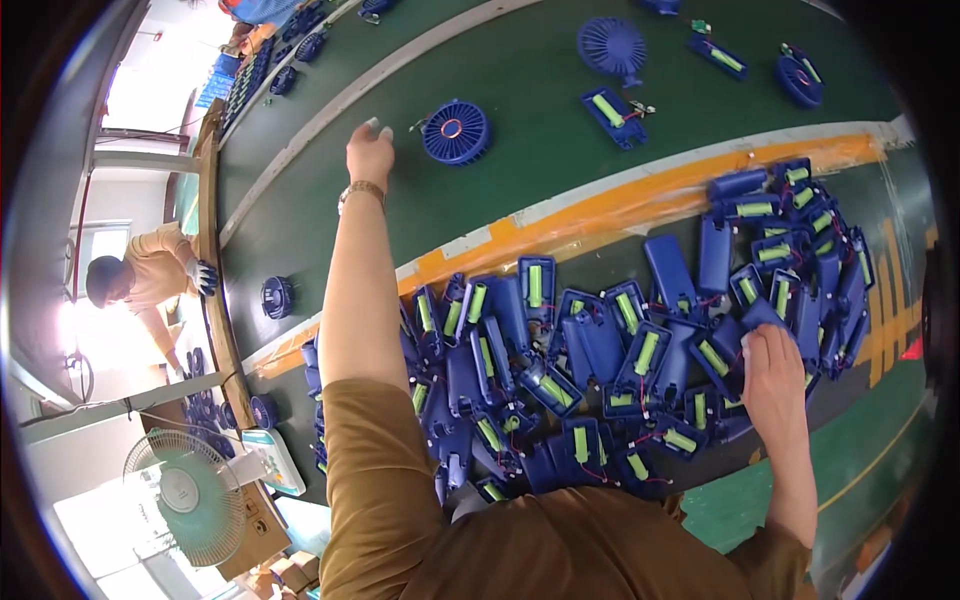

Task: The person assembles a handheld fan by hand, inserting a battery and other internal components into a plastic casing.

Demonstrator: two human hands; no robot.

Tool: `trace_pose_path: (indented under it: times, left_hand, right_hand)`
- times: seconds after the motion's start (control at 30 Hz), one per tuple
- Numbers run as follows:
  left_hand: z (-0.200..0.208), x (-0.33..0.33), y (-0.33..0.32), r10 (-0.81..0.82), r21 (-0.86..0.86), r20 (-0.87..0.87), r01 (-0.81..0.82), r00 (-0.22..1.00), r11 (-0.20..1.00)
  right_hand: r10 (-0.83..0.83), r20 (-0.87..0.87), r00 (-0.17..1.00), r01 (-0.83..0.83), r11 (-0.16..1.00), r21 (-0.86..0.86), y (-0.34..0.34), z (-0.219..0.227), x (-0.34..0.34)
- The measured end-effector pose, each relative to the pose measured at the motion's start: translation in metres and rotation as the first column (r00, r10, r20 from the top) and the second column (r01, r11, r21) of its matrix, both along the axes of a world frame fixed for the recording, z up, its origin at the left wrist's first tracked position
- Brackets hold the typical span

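My left hand, with a watch on its wrist, is stretched out over the green belt, fingers curled; whether they hold anything is hidden. Just right of it, apart from the fingers, lies a round blue fan head with a copper-coloured ring at its centre and a short wire. At the right, my right hand has its fingers closed on a blue handle casing in the pile. Around it lie many blue handle casings, several with green battery cells and thin red wires.
More fan parts sit on the belt: a fan head, a casing with a cell and another fan. An orange-and-white taped strip divides belt and pile. Left are a person in gloves and a standing fan.
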State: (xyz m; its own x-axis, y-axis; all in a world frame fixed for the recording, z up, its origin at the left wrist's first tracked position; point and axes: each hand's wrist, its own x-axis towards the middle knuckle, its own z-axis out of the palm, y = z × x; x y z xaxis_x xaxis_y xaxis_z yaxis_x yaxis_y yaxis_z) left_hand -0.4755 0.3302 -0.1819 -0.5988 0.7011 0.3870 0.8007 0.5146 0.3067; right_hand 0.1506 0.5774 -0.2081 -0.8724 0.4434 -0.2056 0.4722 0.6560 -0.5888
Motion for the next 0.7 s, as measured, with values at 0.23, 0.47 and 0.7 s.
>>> trace_pose_path:
  times: [0.23, 0.47, 0.7]
  left_hand:
    - [-0.014, -0.004, -0.008, 0.026, -0.036, 0.079, -0.023, 0.997, 0.999]
    - [0.076, 0.058, -0.081, 0.042, -0.014, 0.106, -0.04, 0.994, 0.999]
    - [0.199, 0.134, -0.251, 0.119, 0.005, 0.098, -0.12, 0.988, 0.993]
  right_hand:
    - [-0.223, 0.061, 0.973, 0.193, 0.636, -0.747, -0.062, 0.035, 0.031]
    - [-0.191, 0.03, 0.981, 0.064, 0.174, -0.983, -0.183, 0.116, -0.006]
    - [-0.038, -0.119, 0.992, -0.099, 0.333, -0.938, -0.288, 0.171, -0.009]
